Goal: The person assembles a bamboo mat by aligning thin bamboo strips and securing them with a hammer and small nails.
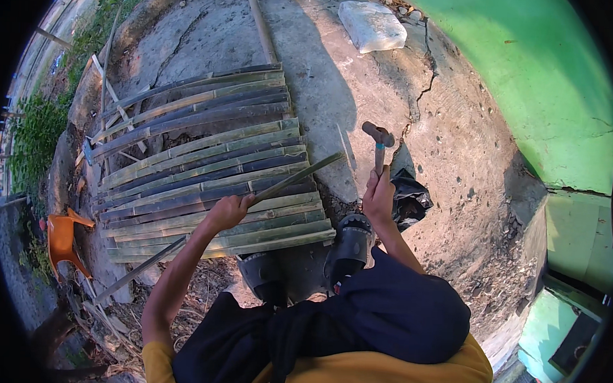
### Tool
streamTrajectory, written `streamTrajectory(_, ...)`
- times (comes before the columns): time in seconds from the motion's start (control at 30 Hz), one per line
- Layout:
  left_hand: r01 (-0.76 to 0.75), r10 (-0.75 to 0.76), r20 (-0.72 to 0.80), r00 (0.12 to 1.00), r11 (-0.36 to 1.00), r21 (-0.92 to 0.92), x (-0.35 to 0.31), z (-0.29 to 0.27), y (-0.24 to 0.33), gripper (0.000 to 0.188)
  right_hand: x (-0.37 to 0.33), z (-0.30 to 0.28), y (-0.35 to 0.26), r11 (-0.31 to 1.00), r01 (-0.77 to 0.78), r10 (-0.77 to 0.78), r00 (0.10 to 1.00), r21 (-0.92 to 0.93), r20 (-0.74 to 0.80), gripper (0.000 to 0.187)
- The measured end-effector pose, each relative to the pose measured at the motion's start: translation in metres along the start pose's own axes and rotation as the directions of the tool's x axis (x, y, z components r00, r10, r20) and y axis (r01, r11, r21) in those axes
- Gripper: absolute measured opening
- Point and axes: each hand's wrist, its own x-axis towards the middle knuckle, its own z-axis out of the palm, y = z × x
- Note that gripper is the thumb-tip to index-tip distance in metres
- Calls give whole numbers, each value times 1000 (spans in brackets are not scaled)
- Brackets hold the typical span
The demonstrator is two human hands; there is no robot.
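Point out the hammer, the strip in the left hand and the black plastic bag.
Hammer [379, 155]: head view, on its handle, between its metal head and the right hand [379, 193].
Strip [293, 181]: head view, on its length beyond the left hand [229, 212].
Black plastic bag [412, 200]: head view, on its crumpled middle.
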Motion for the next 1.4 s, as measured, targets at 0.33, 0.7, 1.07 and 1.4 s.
streamTrajectory(0.33,203,-201,62,978,979,-27,-4,-6,3,38,-28,34,56,961,-69,140,957,-269,253,34)
streamTrajectory(0.7,289,-276,144,950,954,-79,-1,-13,15,41,12,-6,-11,991,20,-11,998,134,-67,23)
streamTrajectory(1.07,295,-293,-60,954,955,31,-12,-35,62,37,-36,23,57,976,-213,217,951,-39,220,39)
streamTrajectory(1.4,370,-357,-222,907,929,17,-26,-27,85,39,-24,0,68,943,-313,302,948,113,101,38)
